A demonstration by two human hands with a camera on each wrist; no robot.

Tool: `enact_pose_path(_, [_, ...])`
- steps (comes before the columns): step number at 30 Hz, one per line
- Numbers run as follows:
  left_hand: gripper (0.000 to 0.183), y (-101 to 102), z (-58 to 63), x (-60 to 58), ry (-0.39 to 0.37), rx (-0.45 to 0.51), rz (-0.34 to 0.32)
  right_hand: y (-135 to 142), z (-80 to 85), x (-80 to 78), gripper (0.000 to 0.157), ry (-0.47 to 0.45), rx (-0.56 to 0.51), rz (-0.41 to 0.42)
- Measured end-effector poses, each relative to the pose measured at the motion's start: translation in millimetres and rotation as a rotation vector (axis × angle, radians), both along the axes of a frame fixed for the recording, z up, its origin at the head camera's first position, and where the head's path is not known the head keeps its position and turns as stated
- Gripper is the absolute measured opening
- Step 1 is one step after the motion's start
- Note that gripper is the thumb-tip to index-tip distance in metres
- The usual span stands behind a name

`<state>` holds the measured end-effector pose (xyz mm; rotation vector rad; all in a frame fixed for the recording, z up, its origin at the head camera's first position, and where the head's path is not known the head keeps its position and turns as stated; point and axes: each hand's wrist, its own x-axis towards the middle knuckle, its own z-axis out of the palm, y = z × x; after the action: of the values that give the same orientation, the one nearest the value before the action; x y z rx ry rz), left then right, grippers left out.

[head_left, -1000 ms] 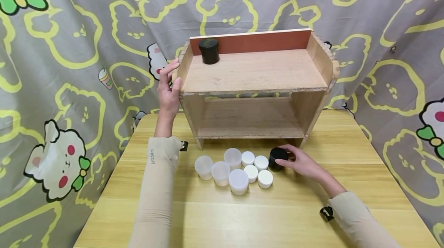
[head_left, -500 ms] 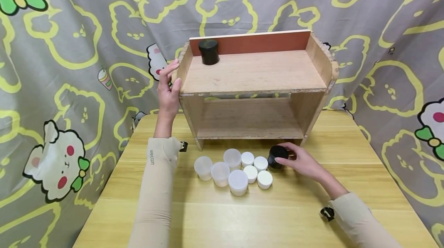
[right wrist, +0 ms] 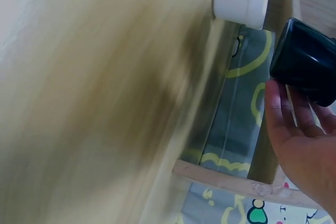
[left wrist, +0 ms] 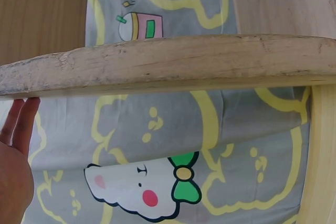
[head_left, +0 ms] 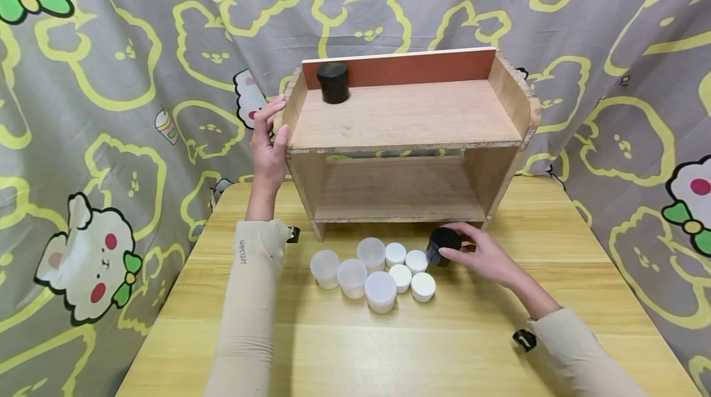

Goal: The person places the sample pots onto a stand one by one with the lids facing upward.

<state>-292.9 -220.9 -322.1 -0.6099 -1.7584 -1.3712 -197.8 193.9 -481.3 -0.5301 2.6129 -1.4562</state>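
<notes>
My right hand (head_left: 490,258) holds a black lidded jar (head_left: 443,245) between thumb and fingers, at the right end of the group of jars. In the right wrist view the black jar (right wrist: 307,61) is raised off the table, its lower part by the fingertips. My left hand (head_left: 270,149) rests against the left side panel of a small wooden shelf (head_left: 411,114). Two straight fingers (left wrist: 25,121) touch that panel's edge in the left wrist view. Another black jar (head_left: 334,83) stands at the left of the shelf's upper board.
Several translucent white tubs (head_left: 352,278) and several smaller white-lidded jars (head_left: 400,277) stand close together on the wooden table (head_left: 355,354), in front of the shelf. Black clips (head_left: 524,339) sit near both sleeves. A patterned grey curtain (head_left: 211,33) hangs behind.
My right hand has lifted the black jar a little and tipped it slightly, shifting it a bit left and away from me. The left hand stays in place on the shelf.
</notes>
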Motion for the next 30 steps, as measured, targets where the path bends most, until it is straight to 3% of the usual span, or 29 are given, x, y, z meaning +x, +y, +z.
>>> enact_pose_path(4, [0.047,-7,-10.6,-15.6,-0.002,-0.004,0.013,-2,3.8,-0.1,0.049,0.037,-0.006,0.008])
enact_pose_path(7, [0.047,-9,-13.6,-19.6,-0.003,-0.005,0.01,-3,7.1,0.5,0.049,0.054,-0.011,0.01])
enact_pose_path(15, [0.045,2,6.6,5.8,-0.002,-0.005,-0.007,-12,20.1,-0.1,0.046,0.136,-0.024,0.018])
enact_pose_path(30, [0.045,4,6.1,12.3,-0.015,-0.007,-0.018,-19,52.9,3.6,0.047,0.254,-0.079,0.027])
